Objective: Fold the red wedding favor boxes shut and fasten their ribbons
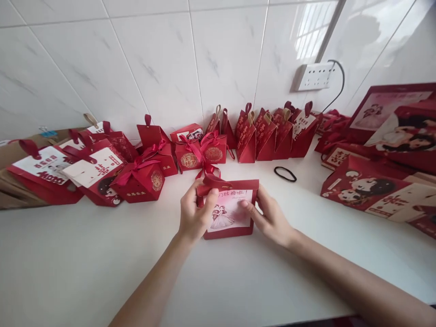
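Observation:
Between my two hands, at the middle of the white table, is a red wedding favor box [235, 222] with a pale pink printed panel showing a couple. My left hand [196, 211] grips its left side, thumb across the front near the top. On the right side, my right hand [270, 215] holds it with the thumb lying on the pink panel; the fingers behind are mostly hidden. A red ribbon [210, 171] loops up from the box's top edge. Just beyond stand red gift boxes with ribbon bows [214, 150].
Several red triangular boxes with loops [247, 136] line the tiled wall. More red boxes [138, 181] stand at left, beside brown paper bags [17, 188]. Flat printed red cartons [368, 188] pile up at right. A black hair tie [285, 174] lies behind my right hand. A power strip [315, 76] is on the wall.

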Action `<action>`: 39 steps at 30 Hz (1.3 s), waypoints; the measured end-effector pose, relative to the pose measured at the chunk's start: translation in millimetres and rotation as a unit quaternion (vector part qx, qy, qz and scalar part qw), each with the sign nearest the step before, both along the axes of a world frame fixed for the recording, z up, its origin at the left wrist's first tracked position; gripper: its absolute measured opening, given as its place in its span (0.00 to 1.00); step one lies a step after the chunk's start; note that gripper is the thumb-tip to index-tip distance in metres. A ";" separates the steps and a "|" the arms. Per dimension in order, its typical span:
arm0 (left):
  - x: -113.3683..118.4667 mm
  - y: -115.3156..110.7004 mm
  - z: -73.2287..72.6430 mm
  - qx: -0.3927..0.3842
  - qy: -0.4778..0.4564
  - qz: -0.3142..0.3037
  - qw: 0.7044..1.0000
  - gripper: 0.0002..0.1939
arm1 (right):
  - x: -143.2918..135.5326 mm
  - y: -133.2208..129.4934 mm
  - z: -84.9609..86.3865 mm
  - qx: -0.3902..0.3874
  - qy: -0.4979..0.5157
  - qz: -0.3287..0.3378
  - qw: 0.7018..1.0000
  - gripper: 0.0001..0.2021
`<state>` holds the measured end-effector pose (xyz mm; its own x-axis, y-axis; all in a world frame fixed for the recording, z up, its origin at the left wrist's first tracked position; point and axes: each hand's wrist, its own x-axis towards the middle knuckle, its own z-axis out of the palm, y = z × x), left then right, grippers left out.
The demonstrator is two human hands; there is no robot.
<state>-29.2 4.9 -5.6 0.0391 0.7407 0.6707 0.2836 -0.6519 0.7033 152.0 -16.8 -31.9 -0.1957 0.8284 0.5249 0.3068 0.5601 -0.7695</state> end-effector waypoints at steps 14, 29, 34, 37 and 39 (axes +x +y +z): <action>2.0 -9.4 11.7 0.113 -0.054 -0.075 0.989 0.06 | 3.4 -10.4 7.8 0.145 -0.081 -0.021 0.986 0.28; 10.4 -25.6 14.6 0.113 0.044 -0.102 0.987 0.15 | -13.0 -15.4 22.7 0.334 -0.025 -0.111 0.936 0.15; 11.1 -27.0 14.5 0.113 0.049 -0.104 0.987 0.17 | -10.6 -18.8 25.9 0.327 -0.043 -0.120 0.936 0.13; 11.9 -27.2 14.4 0.105 0.048 -0.104 0.988 0.18 | -8.8 -19.2 26.5 0.317 -0.043 -0.125 0.939 0.13; 12.2 -27.3 14.2 0.100 0.045 -0.105 0.988 0.18 | -7.6 -19.4 26.9 0.318 -0.051 -0.125 0.939 0.12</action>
